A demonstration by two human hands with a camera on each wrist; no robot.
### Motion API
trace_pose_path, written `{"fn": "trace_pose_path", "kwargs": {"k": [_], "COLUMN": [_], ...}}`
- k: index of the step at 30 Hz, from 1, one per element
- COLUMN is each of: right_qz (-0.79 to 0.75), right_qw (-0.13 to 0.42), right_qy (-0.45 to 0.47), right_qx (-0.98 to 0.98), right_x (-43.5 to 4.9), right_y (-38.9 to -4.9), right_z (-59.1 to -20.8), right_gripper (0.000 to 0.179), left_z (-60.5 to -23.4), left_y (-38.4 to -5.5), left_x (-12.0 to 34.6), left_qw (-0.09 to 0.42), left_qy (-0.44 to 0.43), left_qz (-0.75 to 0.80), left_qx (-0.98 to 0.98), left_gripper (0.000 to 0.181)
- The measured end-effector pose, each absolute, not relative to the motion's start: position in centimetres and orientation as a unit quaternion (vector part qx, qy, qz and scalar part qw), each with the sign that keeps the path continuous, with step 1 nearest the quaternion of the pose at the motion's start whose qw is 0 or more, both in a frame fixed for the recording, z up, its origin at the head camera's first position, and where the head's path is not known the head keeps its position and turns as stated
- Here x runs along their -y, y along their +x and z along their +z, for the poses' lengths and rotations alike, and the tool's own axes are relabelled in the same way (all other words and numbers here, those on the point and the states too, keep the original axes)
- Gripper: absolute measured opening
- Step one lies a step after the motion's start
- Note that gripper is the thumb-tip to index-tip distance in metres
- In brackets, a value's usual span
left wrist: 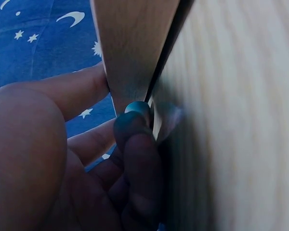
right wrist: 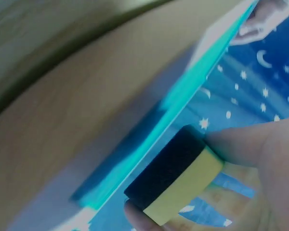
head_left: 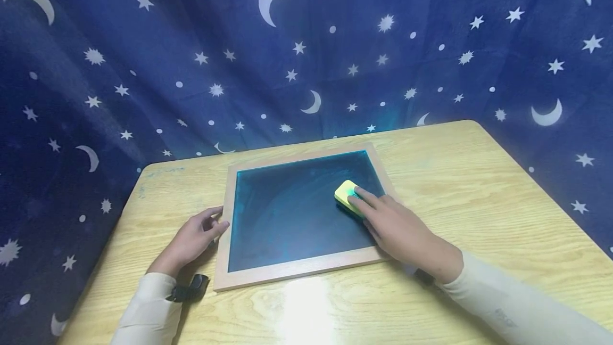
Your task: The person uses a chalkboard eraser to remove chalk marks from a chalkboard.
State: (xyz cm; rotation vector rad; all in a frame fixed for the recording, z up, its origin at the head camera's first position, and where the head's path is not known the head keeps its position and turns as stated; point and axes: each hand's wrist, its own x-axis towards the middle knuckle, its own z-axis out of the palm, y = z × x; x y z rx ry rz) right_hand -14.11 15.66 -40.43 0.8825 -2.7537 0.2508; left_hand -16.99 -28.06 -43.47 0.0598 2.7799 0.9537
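Note:
A wood-framed blackboard [head_left: 297, 206] lies on the table, its dark surface hazed with pale blue smears. My right hand [head_left: 399, 225] grips a yellow blackboard eraser [head_left: 347, 190] over the right part of the board. In the right wrist view the eraser's black felt [right wrist: 164, 163] faces the board's surface, with a narrow gap showing between them. My left hand [head_left: 196, 236] holds the left edge of the frame. Up close in the left wrist view, one finger [left wrist: 86, 89] presses the frame's side and a blue-tinted fingertip [left wrist: 130, 120] sits low by the tabletop.
The pale wood-grain table [head_left: 445, 174] extends past the board on every side, with faint blue marks [head_left: 165, 171] near its far left corner. Behind it hangs a dark blue cloth [head_left: 268, 57] with moons and stars. A black strap [head_left: 191, 289] shows at the left wrist.

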Motion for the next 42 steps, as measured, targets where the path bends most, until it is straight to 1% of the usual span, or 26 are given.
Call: {"fn": "trace_pose_path", "kwargs": {"k": [9,11,14,18,25,32,36,40,42], "right_qz": [0.105,0.108,0.109,0.101,0.09,0.088,0.086,0.08,0.081], "right_qw": [0.091,0.093,0.11,0.127,0.101,0.063,0.047,0.043,0.049], "right_qy": [0.214,0.202,0.195,0.183,0.157,0.152,0.142,0.134,0.131], "right_qx": [0.967,0.969,0.968,0.97,0.978,0.982,0.985,0.987,0.987], "right_x": [-20.0,-20.9,-22.0,-22.9,-23.5,-23.8,-23.9,-23.8,-23.6], "right_y": [-14.6,-14.8,-15.3,-16.2,-17.3,-17.1,-17.1,-17.3,-17.4], "right_z": [-39.9,-39.9,-40.1,-40.7,-41.6,-42.0,-41.9,-41.5,-41.2], "right_gripper": [0.052,0.051,0.045,0.038,0.031,0.043,0.046,0.055,0.059], "left_z": [-43.8,-43.8,-43.6,-43.5,-43.6,-43.8,-43.8,-43.7,-43.2], "left_y": [-16.9,-17.0,-17.0,-17.0,-17.0,-17.1,-17.2,-17.3,-17.2], "left_x": [28.2,28.2,28.3,28.4,28.3,28.3,28.4,28.2,28.1], "left_qw": [0.104,0.103,0.102,0.101,0.098,0.1,0.097,0.088,0.073], "left_qy": [0.017,0.019,0.019,0.021,0.02,0.02,0.024,0.025,0.017], "left_qz": [0.327,0.326,0.324,0.328,0.325,0.328,0.327,0.328,0.321], "left_qx": [-0.939,-0.939,-0.94,-0.939,-0.94,-0.939,-0.94,-0.94,-0.944], "left_gripper": [0.074,0.075,0.073,0.071,0.069,0.071,0.071,0.07,0.071]}}
